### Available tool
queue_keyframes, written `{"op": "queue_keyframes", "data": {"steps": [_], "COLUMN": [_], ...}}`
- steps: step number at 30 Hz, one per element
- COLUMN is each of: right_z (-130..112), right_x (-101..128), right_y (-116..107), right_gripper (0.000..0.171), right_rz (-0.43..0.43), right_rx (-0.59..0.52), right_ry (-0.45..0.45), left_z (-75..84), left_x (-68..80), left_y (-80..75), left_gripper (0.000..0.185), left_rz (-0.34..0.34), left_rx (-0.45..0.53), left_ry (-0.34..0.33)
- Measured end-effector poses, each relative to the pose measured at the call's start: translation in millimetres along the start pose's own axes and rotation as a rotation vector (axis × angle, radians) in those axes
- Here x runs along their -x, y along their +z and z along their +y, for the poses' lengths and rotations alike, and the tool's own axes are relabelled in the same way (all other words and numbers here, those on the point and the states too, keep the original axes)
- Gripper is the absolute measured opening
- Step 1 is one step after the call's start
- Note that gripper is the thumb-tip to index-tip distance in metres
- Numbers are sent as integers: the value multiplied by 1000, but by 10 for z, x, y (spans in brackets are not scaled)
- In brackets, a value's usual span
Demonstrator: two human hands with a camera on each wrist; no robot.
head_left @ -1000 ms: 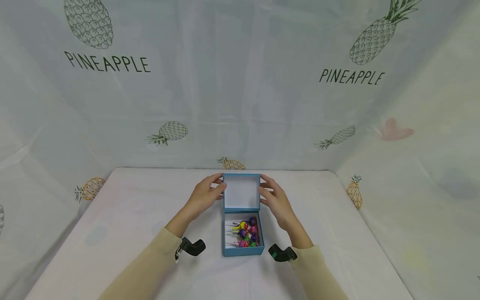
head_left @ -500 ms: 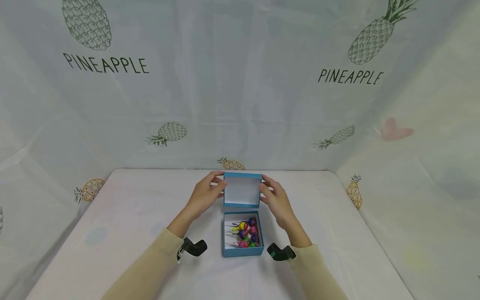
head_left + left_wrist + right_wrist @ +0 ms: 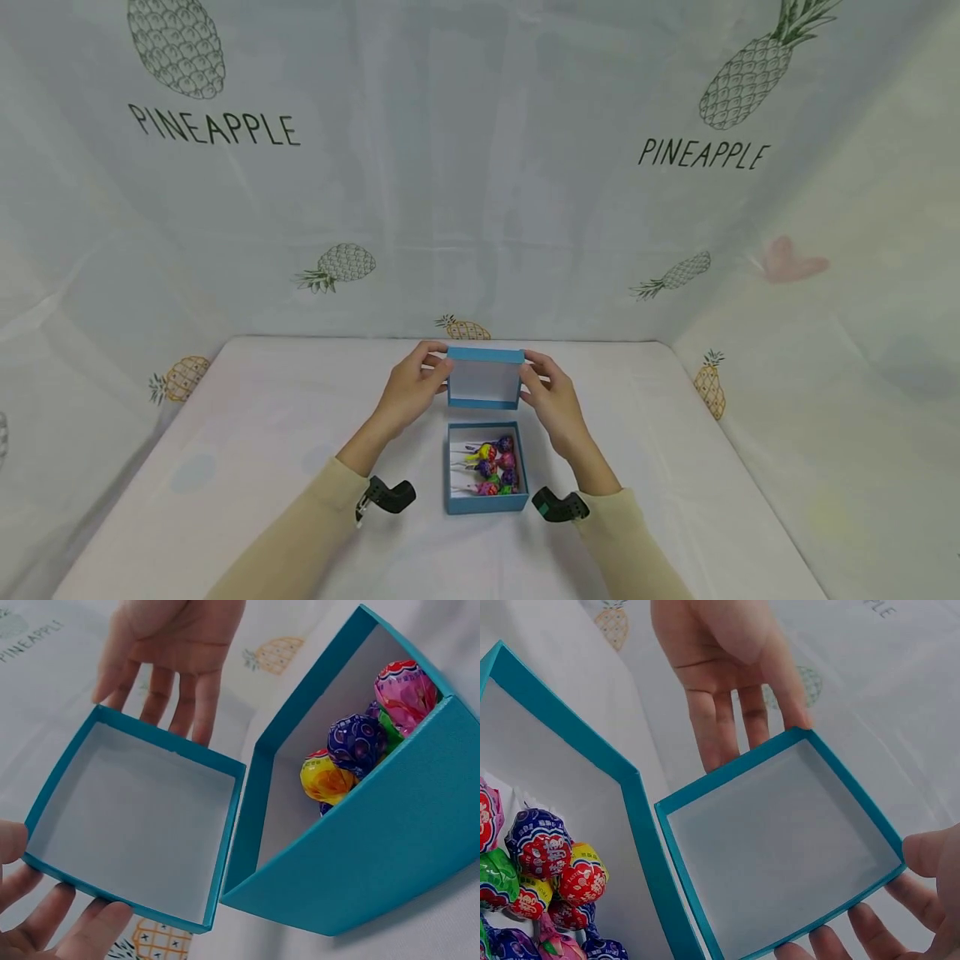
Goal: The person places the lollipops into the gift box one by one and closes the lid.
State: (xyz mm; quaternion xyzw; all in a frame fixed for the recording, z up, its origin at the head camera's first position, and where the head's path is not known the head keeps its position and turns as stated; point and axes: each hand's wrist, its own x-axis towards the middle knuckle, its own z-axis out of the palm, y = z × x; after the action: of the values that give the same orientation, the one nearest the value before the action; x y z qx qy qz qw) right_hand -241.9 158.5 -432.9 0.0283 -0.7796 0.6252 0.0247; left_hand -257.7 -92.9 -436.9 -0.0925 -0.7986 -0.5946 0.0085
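Blue cardboard lid point(image 3: 483, 379), hollow side facing the person, held off the table point(image 3: 225, 433) between left hand point(image 3: 408, 392) and right hand point(image 3: 551, 398), fingers grasping opposite side walls. Below the grip: open box point(image 3: 486, 502) of lollipops point(image 3: 495, 467). Likely light, easily crushed; best held by its edges.

Left hand point(image 3: 45, 930) is running off the bottom-left edge in the left wrist view, only fingertips showing under the lid point(image 3: 127, 817). Right hand point(image 3: 900, 915) is getting cut by the bottom-right edge below the lid. Box point(image 3: 562, 795) is spilling past the left edge there. Lollipops point(image 3: 491, 468) inside the box are reading too small in the head view to count; sticks mostly hidden.
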Motion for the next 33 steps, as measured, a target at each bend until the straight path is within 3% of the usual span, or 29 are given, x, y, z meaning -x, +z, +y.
{"op": "queue_keyframes", "data": {"steps": [8,21,33], "right_z": [18,55,38], "right_x": [37,73,87], "right_y": [-11,-33,-55], "right_gripper": [44,44,55], "right_rz": [4,-18,-73], "right_rx": [-3,40,46], "right_ry": [-3,-44,3], "left_z": [-28,-43,-117], "left_x": [23,50,29], "left_y": [-1,-24,-17], "left_gripper": [44,39,38], "left_rz": [-14,41,62], "left_rx": [-41,-189,-181], "left_ry": [-3,95,169]}}
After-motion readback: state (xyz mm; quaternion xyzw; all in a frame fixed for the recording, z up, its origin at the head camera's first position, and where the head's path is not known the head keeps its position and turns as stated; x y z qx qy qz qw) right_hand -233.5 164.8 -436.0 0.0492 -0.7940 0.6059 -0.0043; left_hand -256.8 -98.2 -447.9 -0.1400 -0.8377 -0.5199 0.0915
